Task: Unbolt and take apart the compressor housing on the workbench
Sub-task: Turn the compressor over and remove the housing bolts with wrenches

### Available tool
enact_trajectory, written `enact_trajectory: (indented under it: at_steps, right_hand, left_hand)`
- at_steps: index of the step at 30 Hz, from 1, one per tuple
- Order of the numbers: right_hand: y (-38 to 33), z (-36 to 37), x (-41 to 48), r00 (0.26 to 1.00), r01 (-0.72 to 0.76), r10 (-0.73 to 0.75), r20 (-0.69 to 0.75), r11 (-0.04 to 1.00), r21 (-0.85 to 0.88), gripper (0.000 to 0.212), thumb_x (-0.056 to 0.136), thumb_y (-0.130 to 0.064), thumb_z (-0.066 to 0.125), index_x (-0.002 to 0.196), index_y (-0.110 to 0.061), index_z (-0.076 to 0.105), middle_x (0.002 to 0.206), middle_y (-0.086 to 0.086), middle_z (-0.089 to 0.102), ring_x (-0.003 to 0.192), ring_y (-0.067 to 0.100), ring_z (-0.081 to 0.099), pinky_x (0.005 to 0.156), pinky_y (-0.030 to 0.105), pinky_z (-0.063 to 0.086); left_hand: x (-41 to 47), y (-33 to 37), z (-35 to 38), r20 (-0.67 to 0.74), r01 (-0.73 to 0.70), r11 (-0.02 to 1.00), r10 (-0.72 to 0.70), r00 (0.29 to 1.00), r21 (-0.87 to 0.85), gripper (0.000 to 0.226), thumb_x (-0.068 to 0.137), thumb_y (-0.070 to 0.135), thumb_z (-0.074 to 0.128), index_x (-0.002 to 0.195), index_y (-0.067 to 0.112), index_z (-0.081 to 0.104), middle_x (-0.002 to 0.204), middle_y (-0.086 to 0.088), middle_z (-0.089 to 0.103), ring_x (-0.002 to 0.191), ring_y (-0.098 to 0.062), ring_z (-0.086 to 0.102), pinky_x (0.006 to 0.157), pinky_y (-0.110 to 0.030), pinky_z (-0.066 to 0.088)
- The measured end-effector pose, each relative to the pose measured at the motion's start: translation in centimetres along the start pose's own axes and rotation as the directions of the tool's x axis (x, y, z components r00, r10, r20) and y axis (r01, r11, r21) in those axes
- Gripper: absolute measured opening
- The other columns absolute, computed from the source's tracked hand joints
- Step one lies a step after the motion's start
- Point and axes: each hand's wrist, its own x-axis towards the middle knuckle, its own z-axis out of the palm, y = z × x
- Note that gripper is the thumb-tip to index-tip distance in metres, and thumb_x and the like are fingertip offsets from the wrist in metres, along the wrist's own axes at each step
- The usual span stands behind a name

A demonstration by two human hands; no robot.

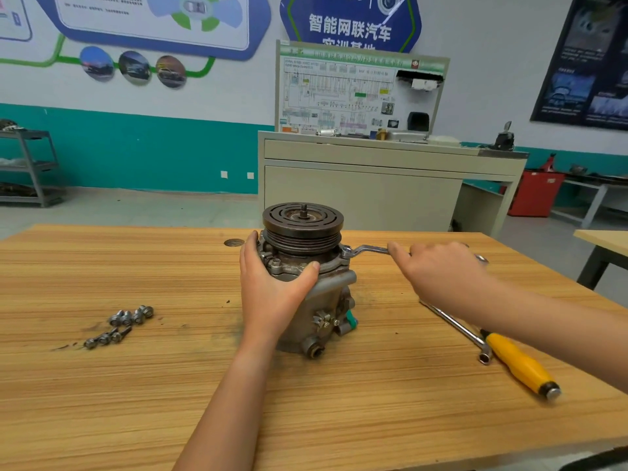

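Left hand clamps around the compressor housing, thumb up by the flange. Right hand grips a steel wrench seated on a flange bolt. The housing stands upright mid-workbench, with a grooved pulley on top. Judged heavy, rigid cast metal, grimy and possibly slippery: brace the body, not the pulley. Loose bolts lie well left.

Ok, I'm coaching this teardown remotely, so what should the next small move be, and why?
Probably swing the wrench a short arc in the loosening direction with the right hand. Its ring end sits on a flange bolt at the right side of the compressor, the left hand grips the compressor to brace it, and several removed bolts lie on the workbench.
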Motion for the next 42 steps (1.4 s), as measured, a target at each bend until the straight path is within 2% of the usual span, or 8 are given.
enact_trajectory:
  at_steps: [5,10,15,22,28,34,38,42]
  right_hand:
    - [-0.6,2.6,6.6,0.989,0.025,0.0,-0.149,0.986,0.163,0.025,0.092,-0.002,0.039,0.113,-0.009,0.05,0.097,0.006,0.065,0.088,0.026,0.059,0.09,0.034,0.039]
    - [-1.4,2.6,8.8,0.976,0.017,0.054,-0.212,0.948,0.317,0.026,0.097,-0.01,0.039,0.12,-0.013,0.05,0.103,0.005,0.064,0.091,0.023,0.059,0.071,0.033,0.05]
    - [-1.4,0.1,1.5,0.857,-0.003,0.421,-0.298,0.581,0.814,0.023,0.096,-0.018,0.041,0.113,-0.006,0.053,0.063,0.005,0.059,0.053,0.023,0.057,0.047,0.035,0.045]
    - [-2.2,-1.5,-2.1,0.981,-0.193,0.186,0.061,0.874,0.445,0.026,0.099,-0.019,0.032,0.123,-0.021,0.04,0.063,-0.006,0.04,0.065,0.022,0.05,0.05,0.03,0.03]
    - [-2.3,-2.8,-1.2,0.985,-0.165,0.15,0.084,0.959,0.231,0.037,0.092,-0.003,0.036,0.127,-0.014,0.035,0.058,-0.004,0.032,0.047,0.012,0.029,0.04,0.026,0.019]
    - [-4.1,-4.4,-0.6,0.985,-0.082,0.064,0.158,0.991,0.108,0.052,0.089,0.003,0.039,0.137,0.009,0.02,0.093,0.008,0.063,0.077,0.028,0.062,0.04,0.026,0.024]
    - [-1.8,-3.3,0.2,0.994,-0.041,0.029,0.104,0.992,0.116,0.035,0.094,-0.01,0.034,0.128,-0.005,0.036,0.062,-0.004,0.043,0.05,0.011,0.038,0.039,0.024,0.024]
    - [1.8,-0.8,2.4,0.994,0.066,-0.074,0.083,0.994,0.092,0.025,0.095,-0.012,0.035,0.118,-0.019,0.037,0.061,-0.007,0.036,0.049,0.009,0.035,0.043,0.022,0.023]
  left_hand:
    - [-0.1,0.2,0.0,0.0,0.005,1.0,-0.005,1.0,0.02,0.101,0.07,0.035,0.079,0.15,0.019,0.018,0.153,0.002,0.025,0.14,-0.013,0.023,0.11,-0.028,0.024]
    - [-0.2,0.2,-0.2,0.004,0.012,0.999,-0.012,1.0,0.033,0.103,0.07,0.036,0.079,0.15,0.02,0.017,0.154,0.002,0.024,0.141,-0.014,0.023,0.11,-0.028,0.024]
    - [0.0,0.0,-0.2,0.005,0.008,0.999,-0.008,1.0,0.037,0.103,0.069,0.037,0.079,0.15,0.019,0.017,0.154,0.002,0.024,0.141,-0.014,0.022,0.108,-0.025,0.022]
    - [0.0,0.1,-0.2,0.009,0.016,0.999,-0.016,1.0,0.028,0.101,0.07,0.036,0.078,0.15,0.019,0.018,0.154,0.002,0.025,0.141,-0.014,0.023,0.11,-0.027,0.023]
    - [0.0,0.1,-0.2,0.006,0.009,0.999,-0.009,1.0,0.034,0.1,0.07,0.038,0.077,0.149,0.019,0.02,0.153,0.002,0.026,0.139,-0.013,0.024,0.106,-0.022,0.022]
    - [0.0,0.0,-0.2,0.009,0.007,0.999,-0.007,1.0,0.037,0.1,0.069,0.04,0.077,0.149,0.019,0.02,0.152,0.003,0.027,0.138,-0.012,0.026,0.103,-0.022,0.023]
    - [0.1,-0.1,-0.2,0.009,0.004,0.999,-0.004,1.0,0.034,0.099,0.069,0.038,0.077,0.149,0.02,0.021,0.151,0.003,0.029,0.136,-0.011,0.027,0.103,-0.022,0.024]
    - [0.1,-0.2,-0.2,0.003,-0.006,0.999,0.006,1.0,0.038,0.099,0.069,0.038,0.077,0.149,0.019,0.022,0.151,0.002,0.029,0.137,-0.012,0.026,0.105,-0.023,0.024]
